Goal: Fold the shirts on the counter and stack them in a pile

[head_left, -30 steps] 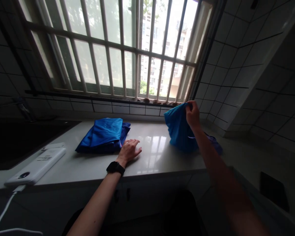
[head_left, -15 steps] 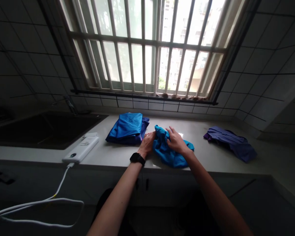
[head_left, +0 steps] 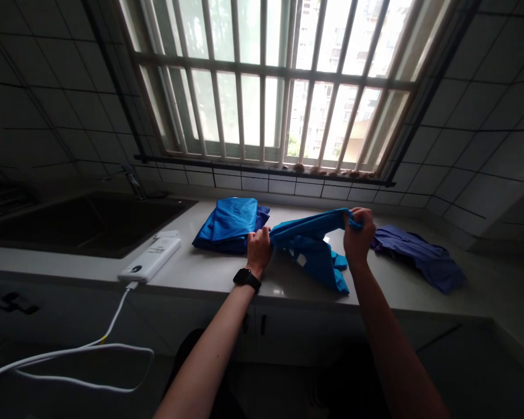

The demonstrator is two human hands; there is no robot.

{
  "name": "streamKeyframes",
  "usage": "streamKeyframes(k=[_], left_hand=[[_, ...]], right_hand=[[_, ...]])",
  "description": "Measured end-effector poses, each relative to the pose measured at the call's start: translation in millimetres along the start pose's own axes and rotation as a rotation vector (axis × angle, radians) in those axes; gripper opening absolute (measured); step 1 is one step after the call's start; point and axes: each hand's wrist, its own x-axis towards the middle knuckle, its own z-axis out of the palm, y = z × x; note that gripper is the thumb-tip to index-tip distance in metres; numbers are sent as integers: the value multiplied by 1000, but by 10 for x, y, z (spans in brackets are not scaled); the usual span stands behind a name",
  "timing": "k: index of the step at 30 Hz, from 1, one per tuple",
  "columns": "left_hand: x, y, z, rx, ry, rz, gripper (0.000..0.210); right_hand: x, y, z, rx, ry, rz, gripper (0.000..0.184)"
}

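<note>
A bright blue piece of cloth (head_left: 317, 253) with white marks on it is stretched between my hands, its lower part drooping onto the counter. I cannot tell what kind of garment or item it is. My left hand (head_left: 259, 250), with a black watch on the wrist, is closed on its left end. Held higher, at the cloth's right end, my right hand (head_left: 358, 235) has its fingers wrapped round a bunched corner. Just behind my left hand lies a folded blue cloth stack (head_left: 233, 218), with darker blue fabric under it.
A crumpled purple-blue cloth (head_left: 419, 256) lies right of my right hand. On the left are a white power bank (head_left: 151, 259) with a white cable (head_left: 116, 311) hanging off the counter (head_left: 218, 279), and a dark sink (head_left: 65, 233) with a tap (head_left: 133, 181). A barred window is behind.
The bunched blue cloth has been pulled out sideways. My right hand has moved right and closed on its corner; my left hand has closed on the other end.
</note>
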Motion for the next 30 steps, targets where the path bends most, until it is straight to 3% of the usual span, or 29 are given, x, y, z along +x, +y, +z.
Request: streamKeyframes(k=[2,6,11,12,14,17,19,21,23,26,28,30], left_hand=[[-2,-2,3,-7,3,0,26],[-1,11,5,-43,22,-26,20],[-13,35,-39,-116,-8,4,28],[-20,37,-49,-133,-23,28,32],[-33,33,-61,-175,-64,91,40],[-41,11,-51,-256,-117,183,52],[-35,-2,-34,-289,-134,225,57],[-25,0,-16,-298,-169,276,59],[-15,19,-4,-290,-239,352,54],[-10,52,2,-233,-321,439,23],[-14,54,2,-175,-263,415,19],[-20,25,5,-132,-86,295,16]], right_hand=[[79,121,-79,-129,-7,76,10],[-81,185,-89,-280,-454,121,41],[-552,-124,136,-172,-897,-3,78],[-624,-186,184,-184,-953,22,79],[-718,-279,256,-207,-1018,69,61],[-738,-358,264,-92,-998,71,23],[-686,-393,211,97,-913,73,18],[-602,-423,138,316,-792,162,27],[-506,-443,69,526,-655,368,42],[-380,-443,3,824,-465,695,56],[-313,-404,-19,971,-369,797,58],[-252,-308,-37,1041,-272,799,57]])
